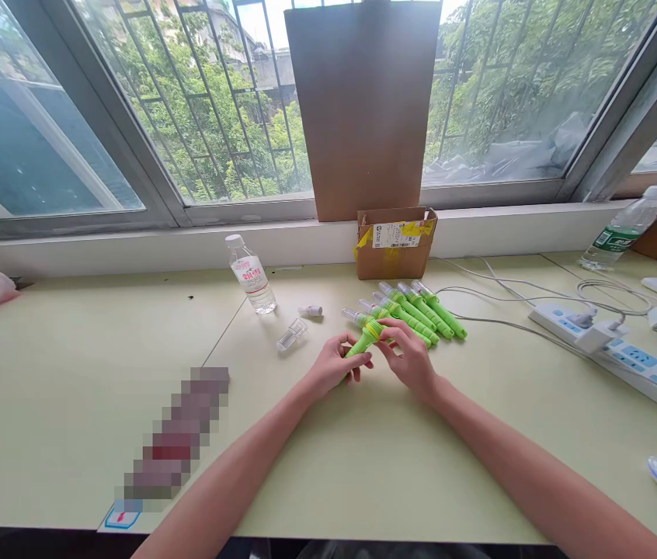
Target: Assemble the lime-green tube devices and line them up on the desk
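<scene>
My left hand is wrapped round the lower part of a green tube with yellow rings near its top. The fingers of my right hand pinch the ringed upper end of the same tube. Just behind my hands, several green tubes with clear tips lie side by side on the table. To the left rest a clear plastic piece and a small clear and white part.
An open cardboard box stands behind the green tubes. A water bottle stands at the back left, another bottle at the far right. A power strip with cables lies right. A pixelated patch covers something at front left.
</scene>
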The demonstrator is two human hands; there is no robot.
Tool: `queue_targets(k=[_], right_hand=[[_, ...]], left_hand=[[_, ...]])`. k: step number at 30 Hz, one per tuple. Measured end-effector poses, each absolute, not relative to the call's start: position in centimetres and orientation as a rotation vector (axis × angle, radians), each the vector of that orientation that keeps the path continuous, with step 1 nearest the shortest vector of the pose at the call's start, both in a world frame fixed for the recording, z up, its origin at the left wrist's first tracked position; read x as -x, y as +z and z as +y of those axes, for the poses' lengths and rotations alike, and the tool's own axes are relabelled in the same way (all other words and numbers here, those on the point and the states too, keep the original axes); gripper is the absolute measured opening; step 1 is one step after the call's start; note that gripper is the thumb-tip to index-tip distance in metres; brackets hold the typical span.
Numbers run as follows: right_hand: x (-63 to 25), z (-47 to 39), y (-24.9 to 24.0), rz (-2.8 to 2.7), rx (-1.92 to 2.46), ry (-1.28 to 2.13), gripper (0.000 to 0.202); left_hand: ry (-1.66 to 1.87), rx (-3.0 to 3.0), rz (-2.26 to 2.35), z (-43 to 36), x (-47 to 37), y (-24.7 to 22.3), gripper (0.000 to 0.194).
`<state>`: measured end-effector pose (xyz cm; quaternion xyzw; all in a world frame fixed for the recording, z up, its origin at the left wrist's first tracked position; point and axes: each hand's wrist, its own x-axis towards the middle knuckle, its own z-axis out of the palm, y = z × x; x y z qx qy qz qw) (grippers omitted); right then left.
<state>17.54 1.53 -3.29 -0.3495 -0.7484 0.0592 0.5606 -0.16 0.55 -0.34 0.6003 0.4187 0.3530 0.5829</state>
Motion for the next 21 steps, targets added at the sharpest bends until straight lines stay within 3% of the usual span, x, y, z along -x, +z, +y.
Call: queue_targets(k=[12, 21], right_hand=[[-17.76, 1.75, -3.41, -1.731, 0.841, 0.138, 0.004], [-17.59, 1.85, -3.61, -1.729, 0.811, 0.163, 0.001]], left_hand=[[0.779, -1.472, 0.941, 0.71, 0.22, -0.27, 0.048], [0.795, -1.45, 0.969, 0.68, 0.28, -0.61, 0.038]])
